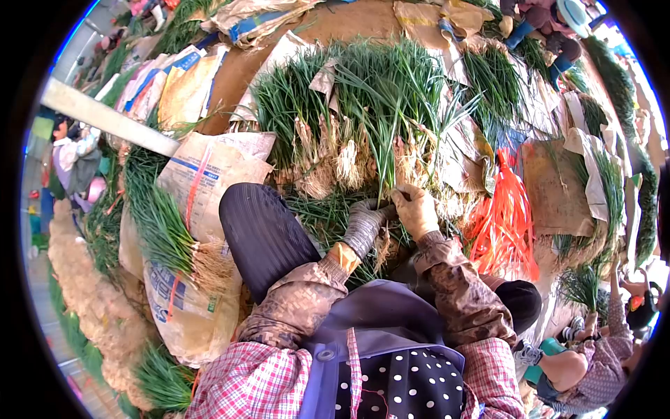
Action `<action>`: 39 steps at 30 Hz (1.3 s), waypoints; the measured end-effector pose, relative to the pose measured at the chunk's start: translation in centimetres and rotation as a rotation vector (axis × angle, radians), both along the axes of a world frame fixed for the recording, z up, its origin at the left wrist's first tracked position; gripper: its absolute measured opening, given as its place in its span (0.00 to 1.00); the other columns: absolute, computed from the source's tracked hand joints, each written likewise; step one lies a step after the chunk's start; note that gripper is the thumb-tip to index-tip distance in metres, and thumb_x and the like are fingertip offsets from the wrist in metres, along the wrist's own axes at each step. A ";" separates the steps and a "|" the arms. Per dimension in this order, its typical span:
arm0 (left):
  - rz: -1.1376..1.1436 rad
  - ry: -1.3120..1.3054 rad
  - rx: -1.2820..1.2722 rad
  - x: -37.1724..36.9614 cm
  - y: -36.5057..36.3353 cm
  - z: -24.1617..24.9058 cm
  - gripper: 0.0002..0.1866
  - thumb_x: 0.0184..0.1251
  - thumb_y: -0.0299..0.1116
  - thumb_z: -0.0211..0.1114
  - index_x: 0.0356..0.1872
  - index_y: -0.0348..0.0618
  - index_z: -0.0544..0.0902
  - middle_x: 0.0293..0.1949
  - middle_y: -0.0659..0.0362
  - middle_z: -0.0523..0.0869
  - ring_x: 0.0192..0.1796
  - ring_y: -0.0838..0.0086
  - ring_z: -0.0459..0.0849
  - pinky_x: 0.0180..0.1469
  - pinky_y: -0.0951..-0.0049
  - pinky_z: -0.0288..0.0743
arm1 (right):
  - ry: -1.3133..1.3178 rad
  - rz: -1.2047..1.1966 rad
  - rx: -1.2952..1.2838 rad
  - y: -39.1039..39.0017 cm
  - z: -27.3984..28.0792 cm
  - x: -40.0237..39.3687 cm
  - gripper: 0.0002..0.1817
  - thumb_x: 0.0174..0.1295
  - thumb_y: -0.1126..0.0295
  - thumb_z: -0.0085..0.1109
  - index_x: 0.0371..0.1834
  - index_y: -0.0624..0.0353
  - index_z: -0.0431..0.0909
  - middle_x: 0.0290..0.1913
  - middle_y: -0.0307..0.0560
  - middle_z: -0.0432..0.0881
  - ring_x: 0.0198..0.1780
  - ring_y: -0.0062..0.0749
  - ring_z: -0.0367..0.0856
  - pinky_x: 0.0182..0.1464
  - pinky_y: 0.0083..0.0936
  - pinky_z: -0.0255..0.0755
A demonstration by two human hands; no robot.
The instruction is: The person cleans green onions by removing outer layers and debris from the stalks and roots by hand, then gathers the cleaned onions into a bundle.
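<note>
My left hand, in a grey glove, is closed around the lower end of a few green stalks that stand up in front of me. Beside it my right hand, in a pale tan glove, has its fingers pinched together at the same stalks' base. Thin roots hang below the hands. Just beyond are rows of green plants with pale, tangled roots. Loose green leaves lie under and left of my hands.
Red plastic strips hang at the right. A tied bundle lies on printed sacks at the left. Other people sit at lower right, left and upper right. A pale beam crosses upper left.
</note>
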State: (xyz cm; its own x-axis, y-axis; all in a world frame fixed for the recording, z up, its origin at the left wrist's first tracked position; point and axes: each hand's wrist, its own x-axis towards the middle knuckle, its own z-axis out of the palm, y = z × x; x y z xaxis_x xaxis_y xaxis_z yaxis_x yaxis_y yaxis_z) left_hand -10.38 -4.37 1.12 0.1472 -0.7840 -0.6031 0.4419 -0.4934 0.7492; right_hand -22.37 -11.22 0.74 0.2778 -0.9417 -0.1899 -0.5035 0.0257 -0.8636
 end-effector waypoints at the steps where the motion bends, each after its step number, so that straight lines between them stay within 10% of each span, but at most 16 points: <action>1: 0.012 -0.013 -0.011 0.2 0.3 0.1 0.10 0.57 0.32 0.72 0.32 0.34 0.84 0.23 0.60 0.84 0.18 0.80 0.77 0.17 0.79 0.69 | -0.033 -0.046 0.046 0.3 -1.8 -0.4 0.11 0.61 0.69 0.64 0.41 0.65 0.81 0.34 0.45 0.85 0.33 0.24 0.80 0.40 0.20 0.75; 4: 0.020 -0.089 -0.048 1.1 1.2 -0.4 0.09 0.59 0.31 0.70 0.34 0.36 0.84 0.26 0.57 0.86 0.19 0.80 0.79 0.17 0.81 0.72 | 0.004 -0.148 0.221 1.6 -0.5 -0.4 0.12 0.59 0.63 0.65 0.40 0.59 0.82 0.36 0.52 0.85 0.36 0.40 0.84 0.44 0.29 0.77; 8: 0.260 0.043 -0.055 2.5 1.4 0.1 0.08 0.62 0.32 0.68 0.36 0.39 0.82 0.23 0.60 0.84 0.18 0.79 0.79 0.17 0.81 0.72 | 0.619 0.415 0.229 0.9 -1.2 -1.0 0.19 0.58 0.56 0.66 0.45 0.58 0.80 0.37 0.54 0.84 0.42 0.39 0.84 0.50 0.31 0.76; 14: 0.213 0.197 -0.005 3.4 1.7 -0.4 0.11 0.64 0.40 0.67 0.38 0.44 0.78 0.22 0.63 0.78 0.19 0.77 0.76 0.19 0.76 0.72 | 0.556 -0.082 -0.268 -9.5 0.5 3.4 0.21 0.64 0.55 0.58 0.49 0.62 0.74 0.28 0.51 0.83 0.30 0.39 0.82 0.37 0.37 0.76; 24: 0.168 0.291 -0.066 3.8 0.8 -3.4 0.11 0.64 0.36 0.67 0.44 0.44 0.83 0.25 0.63 0.84 0.25 0.76 0.80 0.26 0.75 0.76 | 0.716 0.274 -0.422 -0.3 2.0 1.7 0.09 0.61 0.57 0.60 0.31 0.49 0.80 0.15 0.39 0.78 0.12 0.26 0.74 0.17 0.26 0.69; 27: 0.143 0.266 -0.037 4.0 0.5 -4.9 0.11 0.63 0.36 0.68 0.42 0.43 0.82 0.29 0.60 0.85 0.29 0.75 0.83 0.29 0.73 0.78 | 0.237 0.455 -0.458 1.4 2.0 0.9 0.11 0.61 0.57 0.61 0.30 0.51 0.80 0.15 0.37 0.78 0.12 0.26 0.72 0.15 0.27 0.67; 30: 0.170 0.378 -0.094 3.7 0.6 -4.1 0.11 0.62 0.36 0.69 0.40 0.41 0.81 0.29 0.58 0.85 0.29 0.74 0.83 0.30 0.74 0.78 | 0.431 0.160 -0.712 -7.0 0.1 0.9 0.12 0.61 0.57 0.60 0.31 0.53 0.80 0.22 0.43 0.81 0.18 0.27 0.77 0.17 0.28 0.68; 33: 0.227 0.425 -0.080 3.2 0.5 -4.2 0.11 0.62 0.36 0.69 0.38 0.41 0.81 0.29 0.59 0.85 0.27 0.73 0.83 0.30 0.73 0.79 | 0.988 -0.056 -0.280 -13.1 3.6 2.5 0.20 0.64 0.49 0.56 0.41 0.54 0.82 0.23 0.41 0.81 0.21 0.26 0.77 0.26 0.27 0.73; 39: 0.182 0.323 -0.084 3.3 0.2 -4.1 0.14 0.59 0.40 0.72 0.36 0.43 0.81 0.29 0.60 0.85 0.27 0.76 0.83 0.28 0.78 0.77 | 0.918 0.214 -0.489 -10.2 0.2 0.2 0.16 0.69 0.52 0.48 0.34 0.51 0.79 0.16 0.38 0.71 0.15 0.25 0.69 0.14 0.25 0.63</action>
State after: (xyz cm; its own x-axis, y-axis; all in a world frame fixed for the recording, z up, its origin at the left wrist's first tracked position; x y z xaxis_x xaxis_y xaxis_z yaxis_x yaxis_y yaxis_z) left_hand -7.11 -4.13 -2.98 0.1010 -0.8113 -0.5759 0.7367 -0.3281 0.5913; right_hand -22.15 -21.38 0.98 0.3886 -0.9211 -0.0251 -0.9209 -0.3874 -0.0428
